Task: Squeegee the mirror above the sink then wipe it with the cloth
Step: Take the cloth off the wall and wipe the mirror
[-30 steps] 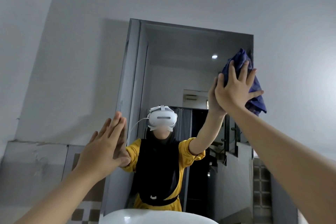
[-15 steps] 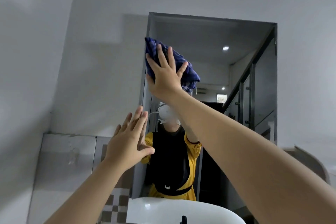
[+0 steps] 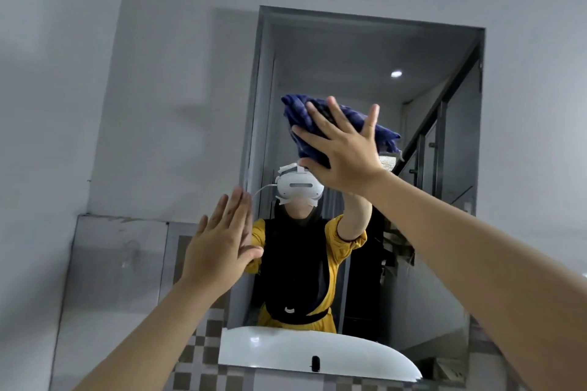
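Observation:
A tall rectangular mirror (image 3: 438,51) hangs on the grey wall and reflects a person in yellow and black wearing a white headset. A crumpled dark blue cloth (image 3: 301,114) lies against the glass near its middle. My right hand (image 3: 343,149) presses it there with fingers spread and straight. My left hand (image 3: 219,241) is flat with straight fingers at the mirror's lower left edge, over the frame. No squeegee is in view.
The rim of a white sink (image 3: 317,355) shows at the bottom below the mirror. Grey wall panels (image 3: 117,263) and checkered tiles (image 3: 197,355) cover the wall to the lower left. Plain wall (image 3: 158,73) surrounds the mirror.
My right hand slid the cloth from the mirror's upper right to the upper left, then down and right toward the middle. The left hand stays flat at the lower left edge.

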